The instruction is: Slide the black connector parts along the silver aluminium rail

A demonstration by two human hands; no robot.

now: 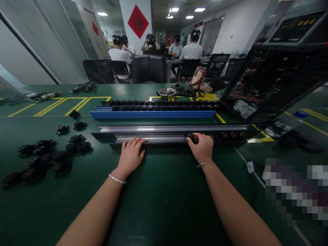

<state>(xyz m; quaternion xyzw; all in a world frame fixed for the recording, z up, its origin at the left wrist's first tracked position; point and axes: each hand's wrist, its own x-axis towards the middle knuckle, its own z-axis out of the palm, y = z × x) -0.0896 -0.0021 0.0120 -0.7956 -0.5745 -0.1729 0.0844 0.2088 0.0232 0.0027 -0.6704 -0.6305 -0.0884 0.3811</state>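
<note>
A long dark-edged metal rail (164, 138), with a shiny channel inside, lies crosswise on the green table in front of me. My left hand (131, 155) is over its left part, fingers across the near wall and thumb on the front side. Toward the rail's right part, my right hand (202, 147) pinches a small round black part (190, 136) between thumb and fingers, at the channel. More dark round parts (230, 135) sit in the channel right of that hand. Just behind lies a second similar rail (169, 128).
Farther back, a blue rail (153, 114) carries rows of black parts (151, 107). Loose black parts (46, 155) are heaped at left. A metal bowl (166, 92) and a yellow tray (207, 97) stand behind. An open black metal case (276, 75) rises at right. Several people sit beyond.
</note>
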